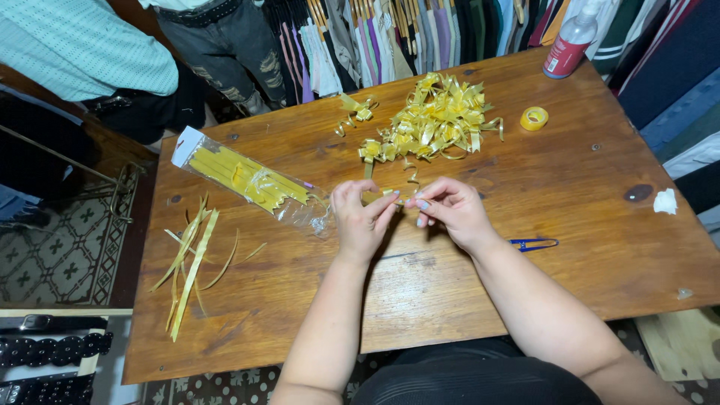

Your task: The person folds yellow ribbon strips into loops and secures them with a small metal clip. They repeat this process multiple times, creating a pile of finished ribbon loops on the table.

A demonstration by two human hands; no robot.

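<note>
Above the brown wooden table (525,195), your left hand (362,219) and right hand (450,212) pinch a light, floppy yellow ribbon strip (384,196), best held at its ends.

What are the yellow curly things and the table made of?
The yellow bows look like thin shiny ribbon, probably plastic, since they glint and hold curls. Both hands, left hand and right hand, pinch a piece of it. The table looks like varnished brown wood, with grain and dark knots showing.
</note>
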